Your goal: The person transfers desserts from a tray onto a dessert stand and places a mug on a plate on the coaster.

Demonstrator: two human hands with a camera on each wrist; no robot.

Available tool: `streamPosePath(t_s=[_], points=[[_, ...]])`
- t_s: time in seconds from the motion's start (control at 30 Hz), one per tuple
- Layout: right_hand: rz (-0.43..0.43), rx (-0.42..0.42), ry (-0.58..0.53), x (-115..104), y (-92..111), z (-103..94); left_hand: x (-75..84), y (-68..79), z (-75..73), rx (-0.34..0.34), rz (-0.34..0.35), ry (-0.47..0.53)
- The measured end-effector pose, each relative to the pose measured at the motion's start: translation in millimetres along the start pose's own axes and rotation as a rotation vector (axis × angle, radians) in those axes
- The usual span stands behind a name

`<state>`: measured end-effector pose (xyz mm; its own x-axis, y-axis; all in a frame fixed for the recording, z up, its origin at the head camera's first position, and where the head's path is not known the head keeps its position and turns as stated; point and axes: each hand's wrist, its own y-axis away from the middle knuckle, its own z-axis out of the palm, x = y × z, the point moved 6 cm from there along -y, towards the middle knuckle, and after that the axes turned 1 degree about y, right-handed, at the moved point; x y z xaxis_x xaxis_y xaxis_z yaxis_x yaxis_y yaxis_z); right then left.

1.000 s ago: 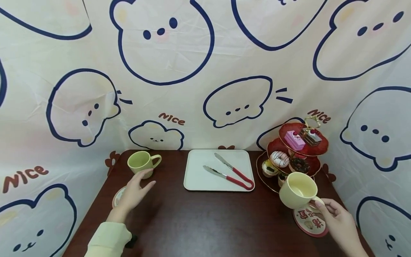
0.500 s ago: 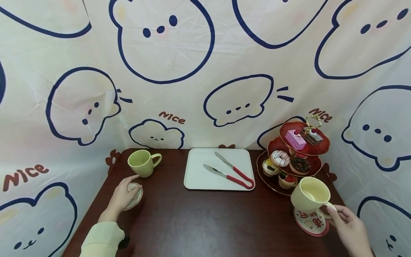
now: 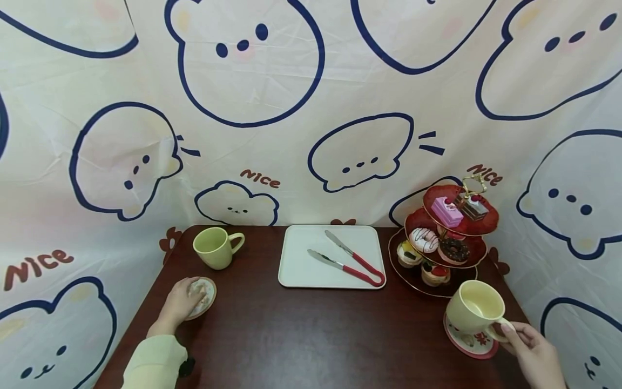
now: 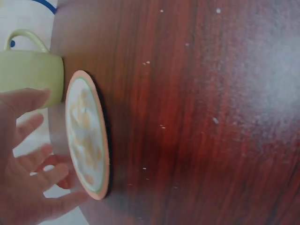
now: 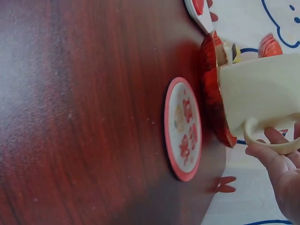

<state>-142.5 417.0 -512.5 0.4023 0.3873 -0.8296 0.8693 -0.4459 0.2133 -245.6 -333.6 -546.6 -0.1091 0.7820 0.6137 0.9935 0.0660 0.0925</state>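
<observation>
A cream mug (image 3: 475,306) is held by its handle in my right hand (image 3: 534,351), tilted a little, above a pink-rimmed coaster (image 5: 183,129). The right wrist view shows the mug raised off the table, apart from that coaster. My left hand (image 3: 178,302) is at an orange-rimmed coaster (image 4: 87,136) on the left, covering part of it in the head view. Its fingers are spread and loosely bent in the left wrist view; whether they touch the coaster I cannot tell. A green mug (image 3: 214,248) stands upright just beyond, handle to the right.
A white tray (image 3: 296,259) at the back middle bears red-handled tongs (image 3: 357,272). The red tiered stand (image 3: 449,227) with cakes, donuts and tarts is at the back right, close behind the cream mug. A printed cloth hangs behind the dark table (image 3: 311,335).
My left hand has drawn back from the green mug to the nearer coaster. The right hand has shifted the cream mug rightward and down over its coaster.
</observation>
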Motion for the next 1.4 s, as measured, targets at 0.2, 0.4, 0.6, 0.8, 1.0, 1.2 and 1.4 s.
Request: streamPosePath(t_s=[0.2,0.4,0.6,0.8,1.0,1.2,1.4], points=[[0.048,-0.007,-0.013,12,-6,0.3,-15.3,0.0,3.5,-0.034,-0.075,-0.031],[0.089,-0.007,-0.031,25,-10,2.3,-23.8,0.0,4.4,-0.028,-0.120,-0.057],[0.110,-0.002,-0.060,34,-13,3.1,-27.4,0.8,3.2,-0.032,-0.152,-0.062],[0.124,0.019,-0.077,41,-15,2.5,-25.1,0.4,3.6,-0.033,-0.134,-0.110],[0.115,0.048,-0.088,48,-17,3.6,-24.6,-0.6,2.1,-0.010,-0.130,-0.134],[0.113,0.053,-0.123,51,-19,4.6,-24.0,-0.7,0.8,-0.001,-0.182,-0.117],[0.122,0.047,-0.110,53,-20,4.8,-24.3,-0.7,-0.5,0.013,-0.216,-0.111]])
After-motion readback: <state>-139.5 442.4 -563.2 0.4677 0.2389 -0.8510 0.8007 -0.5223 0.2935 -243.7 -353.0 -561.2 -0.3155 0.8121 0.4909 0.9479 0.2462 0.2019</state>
